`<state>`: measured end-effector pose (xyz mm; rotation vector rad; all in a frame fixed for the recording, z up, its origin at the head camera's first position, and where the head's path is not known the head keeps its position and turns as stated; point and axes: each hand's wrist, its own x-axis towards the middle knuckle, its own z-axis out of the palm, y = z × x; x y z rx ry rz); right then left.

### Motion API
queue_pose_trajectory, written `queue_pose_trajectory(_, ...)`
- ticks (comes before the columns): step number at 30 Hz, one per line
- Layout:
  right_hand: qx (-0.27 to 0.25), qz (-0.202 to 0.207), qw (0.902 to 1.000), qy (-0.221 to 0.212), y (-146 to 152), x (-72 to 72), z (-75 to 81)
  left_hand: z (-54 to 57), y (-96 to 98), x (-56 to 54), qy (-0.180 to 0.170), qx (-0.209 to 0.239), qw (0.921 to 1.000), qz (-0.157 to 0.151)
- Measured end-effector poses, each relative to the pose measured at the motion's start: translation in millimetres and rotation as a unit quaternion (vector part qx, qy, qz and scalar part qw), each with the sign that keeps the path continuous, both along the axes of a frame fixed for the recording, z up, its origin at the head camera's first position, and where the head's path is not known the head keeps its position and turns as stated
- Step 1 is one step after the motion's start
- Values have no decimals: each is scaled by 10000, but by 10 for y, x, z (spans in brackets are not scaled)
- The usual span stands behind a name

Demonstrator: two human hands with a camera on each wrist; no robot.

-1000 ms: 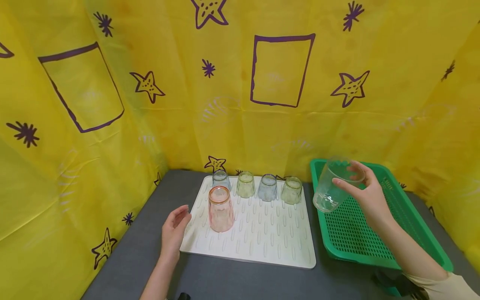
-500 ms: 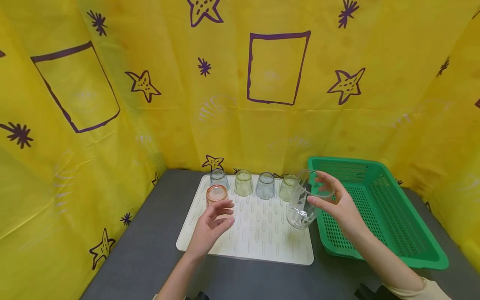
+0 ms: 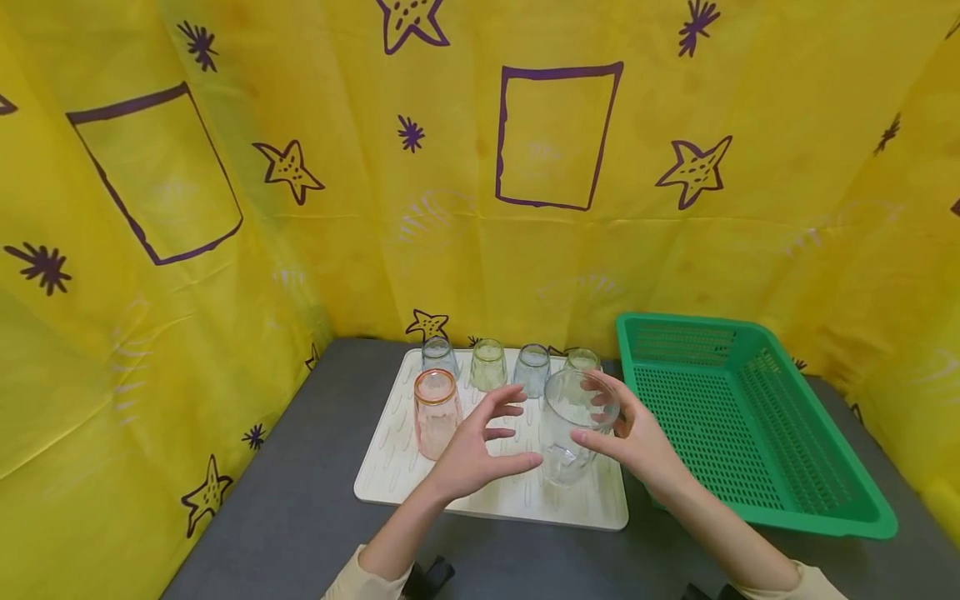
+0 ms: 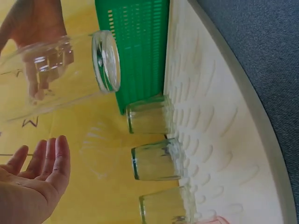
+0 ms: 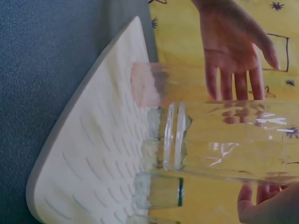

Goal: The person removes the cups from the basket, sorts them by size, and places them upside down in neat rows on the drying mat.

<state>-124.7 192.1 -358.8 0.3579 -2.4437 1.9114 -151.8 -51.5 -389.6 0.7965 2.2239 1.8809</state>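
Note:
My right hand (image 3: 637,437) grips a large clear glass (image 3: 562,446) by its upper side. The glass is upright, thick base down, over the right part of a white ridged drying mat (image 3: 397,479). In the right wrist view a gap shows between its base (image 5: 174,137) and the mat. To the left of the glass, my left hand (image 3: 476,454) has its fingers spread, palm towards the glass, apart from it and holding nothing. Behind the left hand a tall pink glass (image 3: 437,429) with an orange ring on top stands on the mat.
Along the mat's back edge stands a row of small glasses: pale blue (image 3: 440,358), green (image 3: 489,367), blue (image 3: 532,371) and green (image 3: 583,360). To the right sits a green perforated basket (image 3: 847,521). A yellow patterned cloth (image 3: 555,275) hangs behind the dark table (image 3: 292,467).
My right hand has carried the clear glass left and down, from above the basket to above the mat. My left hand has moved right, past the pink glass, towards the clear glass.

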Motion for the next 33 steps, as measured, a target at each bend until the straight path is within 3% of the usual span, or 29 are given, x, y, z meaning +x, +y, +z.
queue_pose_trajectory(9, 110, 320, 9994, 105, -93, -20, -180, -6, 147, -59, 111, -496, 9984, -255)
queue_pose_trajectory(18, 105, 626, 9976, 293, -174, -18, -254, -50, 142, -36, 310, -733, 9968, -86)
queue_pose_trajectory(28, -111, 593, 9967, 539, -177, -19, -339, -125, 104, -22, 357, -392, 9983, 232)
queue_pose_trajectory(33, -87, 614, 9970, 457, -128, 7, -476, -158, 77, -4, 37, 104, 9990, 428)
